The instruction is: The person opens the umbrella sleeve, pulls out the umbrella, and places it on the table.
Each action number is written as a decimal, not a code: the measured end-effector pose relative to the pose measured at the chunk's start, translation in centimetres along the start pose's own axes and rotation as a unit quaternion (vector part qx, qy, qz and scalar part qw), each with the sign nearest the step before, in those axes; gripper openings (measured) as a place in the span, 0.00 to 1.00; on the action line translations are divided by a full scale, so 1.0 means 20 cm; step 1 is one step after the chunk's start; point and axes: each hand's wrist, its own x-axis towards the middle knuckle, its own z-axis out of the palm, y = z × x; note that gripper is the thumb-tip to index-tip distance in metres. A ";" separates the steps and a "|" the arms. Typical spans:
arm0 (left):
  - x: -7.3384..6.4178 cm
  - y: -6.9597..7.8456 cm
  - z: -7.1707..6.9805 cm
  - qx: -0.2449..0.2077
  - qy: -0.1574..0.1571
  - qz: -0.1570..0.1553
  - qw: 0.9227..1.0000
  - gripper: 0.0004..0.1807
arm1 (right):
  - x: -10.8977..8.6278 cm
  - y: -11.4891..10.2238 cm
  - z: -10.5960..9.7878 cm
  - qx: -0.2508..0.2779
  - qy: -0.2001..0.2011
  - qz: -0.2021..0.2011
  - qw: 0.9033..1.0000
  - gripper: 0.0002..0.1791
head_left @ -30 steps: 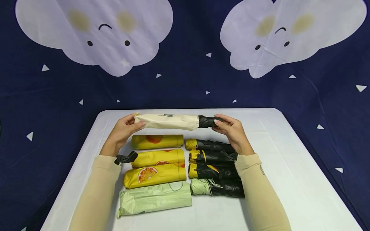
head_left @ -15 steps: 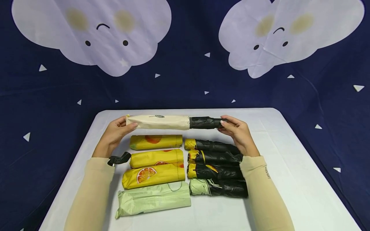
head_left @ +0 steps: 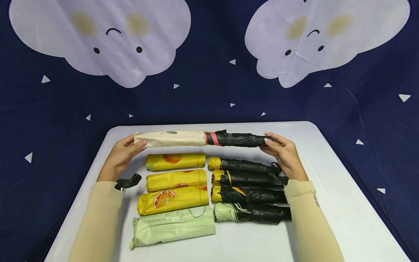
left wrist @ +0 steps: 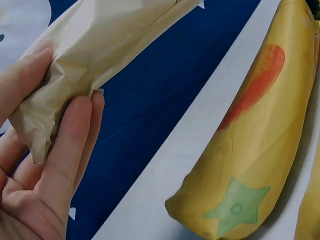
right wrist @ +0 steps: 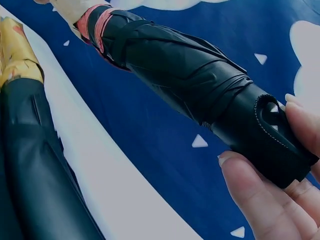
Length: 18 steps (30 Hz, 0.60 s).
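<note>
A folded black umbrella [head_left: 240, 139] with a red band is held level over the far part of the table, partly inside a cream sleeve [head_left: 176, 138] with a leaf print. My left hand [head_left: 119, 156] pinches the sleeve's closed end between thumb and fingers; in the left wrist view the cream fabric [left wrist: 100, 40] creases there. My right hand [head_left: 284, 154] grips the umbrella's black handle [right wrist: 265, 140] by its end, thumb on one side and fingers on the other. More than half of the umbrella's visible length shows out of the sleeve.
On the white table [head_left: 252, 243] lie several yellow sleeves [head_left: 175, 162] with fruit prints and a pale green sleeve [head_left: 173, 227]. To their right lie several folded black umbrellas [head_left: 252, 178] with yellow or green ends. A dark blue cloud-print cloth [head_left: 209, 91] hangs behind.
My hands have moved apart, the right one to the right and the left one to the left. More of the black umbrella has slid out of the cream sleeve, and its red band now shows.
</note>
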 end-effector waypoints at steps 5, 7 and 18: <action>0.01 -0.01 -0.04 -0.011 0.002 -0.008 1.000 0.11 | 0.00 -0.01 -0.08 0.002 0.004 0.000 1.000 0.25; 0.02 -0.02 -0.05 -0.003 0.000 -0.018 1.000 0.10 | 0.01 -0.02 -0.11 -0.002 0.004 0.001 1.000 0.25; 0.12 -0.10 -0.06 0.079 -0.001 -0.071 0.994 0.17 | 0.06 0.07 -0.25 -0.019 -0.005 0.052 0.998 0.23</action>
